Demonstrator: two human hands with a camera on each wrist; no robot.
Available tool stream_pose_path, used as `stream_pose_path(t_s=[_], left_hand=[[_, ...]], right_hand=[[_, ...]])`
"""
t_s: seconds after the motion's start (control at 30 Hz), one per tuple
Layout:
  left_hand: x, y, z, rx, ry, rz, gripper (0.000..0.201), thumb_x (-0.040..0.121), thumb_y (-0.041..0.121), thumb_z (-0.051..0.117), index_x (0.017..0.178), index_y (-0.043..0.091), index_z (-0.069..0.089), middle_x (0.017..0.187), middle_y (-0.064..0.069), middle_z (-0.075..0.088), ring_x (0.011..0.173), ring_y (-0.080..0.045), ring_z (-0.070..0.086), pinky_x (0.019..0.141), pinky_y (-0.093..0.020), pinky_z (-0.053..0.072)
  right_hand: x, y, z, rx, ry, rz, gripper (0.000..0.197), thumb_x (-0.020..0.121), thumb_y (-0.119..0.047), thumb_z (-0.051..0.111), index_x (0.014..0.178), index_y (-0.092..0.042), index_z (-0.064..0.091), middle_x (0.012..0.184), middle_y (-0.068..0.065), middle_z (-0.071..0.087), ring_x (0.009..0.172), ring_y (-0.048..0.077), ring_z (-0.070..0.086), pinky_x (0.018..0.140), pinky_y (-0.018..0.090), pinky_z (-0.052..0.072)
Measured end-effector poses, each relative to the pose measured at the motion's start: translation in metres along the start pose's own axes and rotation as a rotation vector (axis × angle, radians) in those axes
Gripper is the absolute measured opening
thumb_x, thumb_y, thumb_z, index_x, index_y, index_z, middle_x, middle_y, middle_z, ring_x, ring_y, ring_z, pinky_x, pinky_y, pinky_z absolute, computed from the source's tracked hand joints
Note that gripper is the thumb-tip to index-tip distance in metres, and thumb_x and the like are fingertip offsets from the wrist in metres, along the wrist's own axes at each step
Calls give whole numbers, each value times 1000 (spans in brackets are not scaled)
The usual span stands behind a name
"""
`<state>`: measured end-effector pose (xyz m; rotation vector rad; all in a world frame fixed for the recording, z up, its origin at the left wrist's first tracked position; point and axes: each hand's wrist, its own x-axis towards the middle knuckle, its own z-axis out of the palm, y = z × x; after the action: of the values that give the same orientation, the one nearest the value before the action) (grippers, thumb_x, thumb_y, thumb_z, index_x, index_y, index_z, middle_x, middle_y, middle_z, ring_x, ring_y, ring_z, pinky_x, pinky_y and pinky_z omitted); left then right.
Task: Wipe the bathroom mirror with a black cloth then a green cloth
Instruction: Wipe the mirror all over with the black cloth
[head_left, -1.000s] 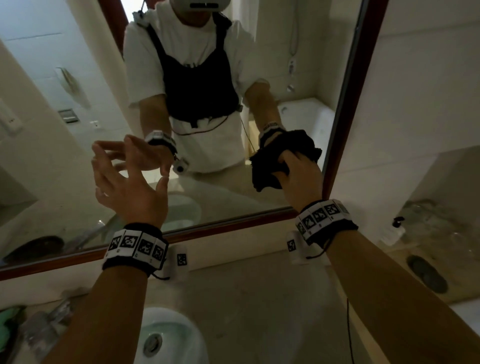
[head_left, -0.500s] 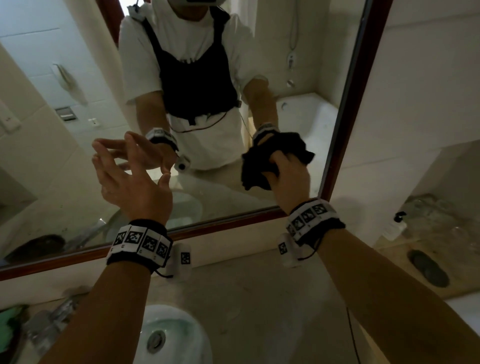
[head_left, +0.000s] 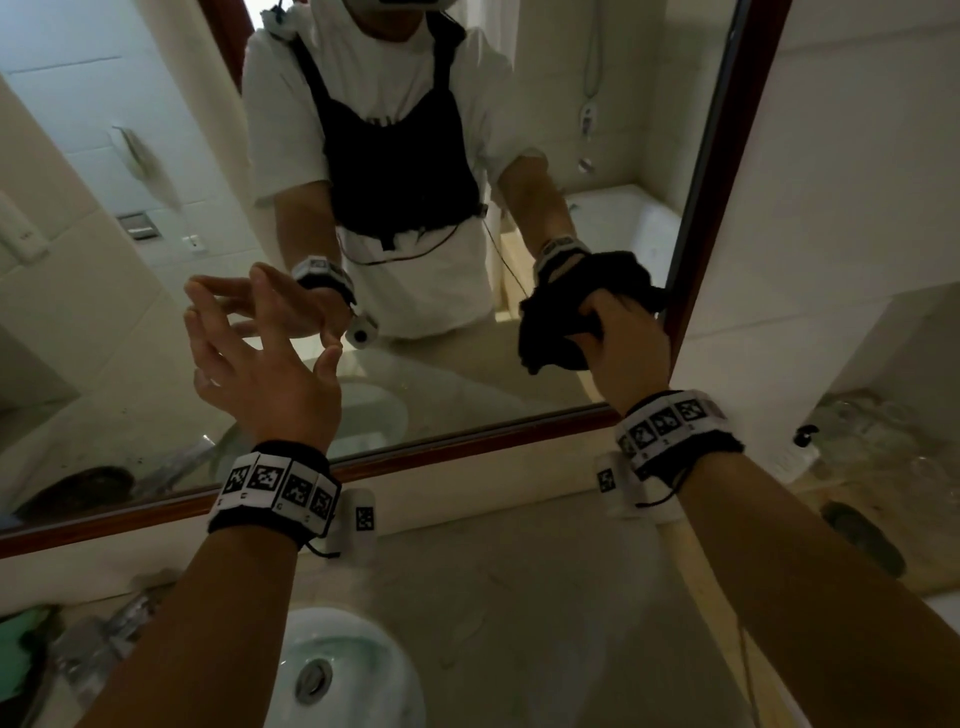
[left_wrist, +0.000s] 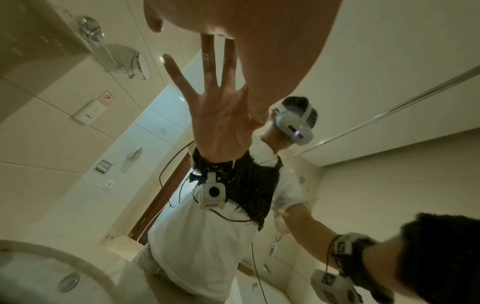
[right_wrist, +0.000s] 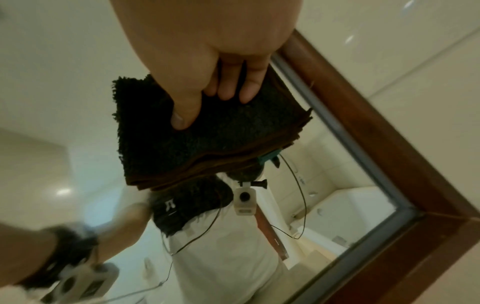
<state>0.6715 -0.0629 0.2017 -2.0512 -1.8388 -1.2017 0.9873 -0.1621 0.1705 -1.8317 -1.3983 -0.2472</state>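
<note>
The mirror (head_left: 156, 260) has a brown wooden frame (head_left: 722, 156). My right hand (head_left: 618, 338) grips a folded black cloth (head_left: 550, 332) and holds it against the glass near the lower right corner of the mirror, close to the frame. In the right wrist view the thumb and fingers (right_wrist: 228, 90) curl over the black cloth (right_wrist: 207, 139). My left hand (head_left: 249, 338) is open and spread, its fingertips at the glass left of centre; it holds nothing. A green cloth (head_left: 18, 654) lies at the far left of the counter, half out of view.
A white basin (head_left: 343, 670) with a metal drain sits in the beige counter (head_left: 519, 597) below my arms. A tap and clutter (head_left: 98, 644) stand left of it. A small pump bottle (head_left: 797, 454) stands in a recess on the right.
My right hand slid the black cloth a little to the left on the glass, then back toward the right frame. My left hand stayed spread at the mirror.
</note>
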Motion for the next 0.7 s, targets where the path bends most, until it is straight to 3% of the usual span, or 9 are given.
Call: stream_pose_path(t_s=[0.2, 0.4, 0.53, 0.7], left_hand=[[0, 0, 0, 4, 5, 3, 100, 84, 43, 75, 157, 39, 7, 165, -17, -5, 151, -40, 3, 109, -68, 22], [1, -2, 1, 12, 15, 12, 101, 83, 42, 76, 157, 39, 7, 165, -18, -4, 151, -39, 4, 109, -67, 23], [1, -3, 3, 12, 24, 30, 101, 83, 41, 76, 157, 38, 8, 165, -19, -3, 151, -39, 4, 109, -67, 23], [1, -4, 7, 16, 45, 45, 102, 82, 41, 77, 158, 36, 9, 164, -21, -1, 150, -40, 6, 108, -67, 27]], right_hand=[[-1, 21, -9, 4, 29, 107, 20, 89, -20, 65, 104, -10, 56, 106, 9, 63, 91, 27, 58, 68, 31, 38], [-19, 35, 11, 20, 16, 215, 20, 86, -14, 65, 100, -10, 53, 104, 12, 60, 94, 33, 56, 67, 39, 47], [-40, 46, 31, 37, -38, 284, 21, 87, -12, 65, 105, -10, 55, 107, 13, 61, 100, 35, 57, 73, 48, 53], [-46, 41, 45, 56, -9, 299, 19, 86, -11, 66, 103, -10, 58, 106, 12, 63, 98, 34, 59, 76, 47, 53]])
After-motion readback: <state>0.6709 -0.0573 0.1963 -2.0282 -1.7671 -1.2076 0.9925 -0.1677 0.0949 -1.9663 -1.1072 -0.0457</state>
